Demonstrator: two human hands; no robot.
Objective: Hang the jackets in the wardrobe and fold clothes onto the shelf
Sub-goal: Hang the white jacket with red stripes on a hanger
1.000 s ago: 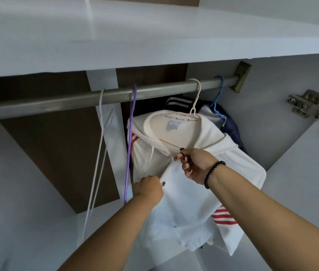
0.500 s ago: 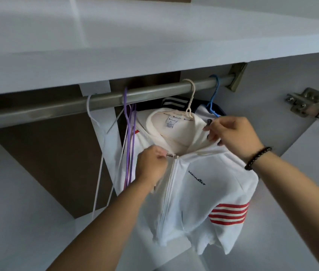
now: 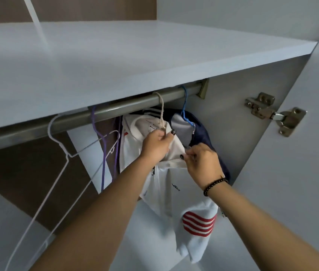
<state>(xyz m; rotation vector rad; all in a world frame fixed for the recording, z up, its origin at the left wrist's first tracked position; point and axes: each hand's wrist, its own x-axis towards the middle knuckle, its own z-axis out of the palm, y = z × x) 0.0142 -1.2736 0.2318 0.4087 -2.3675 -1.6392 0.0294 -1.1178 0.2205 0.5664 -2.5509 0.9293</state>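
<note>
Head view shows the white zip-up jacket with red sleeve stripes (image 3: 176,192) already hanging from the grey metal wardrobe rail (image 3: 127,108) on a cream hanger (image 3: 161,112). My left hand (image 3: 155,146) grips the collar just under that hanger's hook, and my right hand (image 3: 202,163) pinches the collar's other edge, so I judge I am only tidying its neckline. Further along the rail toward its bracket, a dark navy jacket on a blue hanger (image 3: 186,114) looks done. On the rail's other side hang bare white wire (image 3: 64,153) and purple (image 3: 103,145) hangers. The pale wardrobe shelf (image 3: 135,61) above the rail holds no folded clothes that I can see, so folding remains.
</note>
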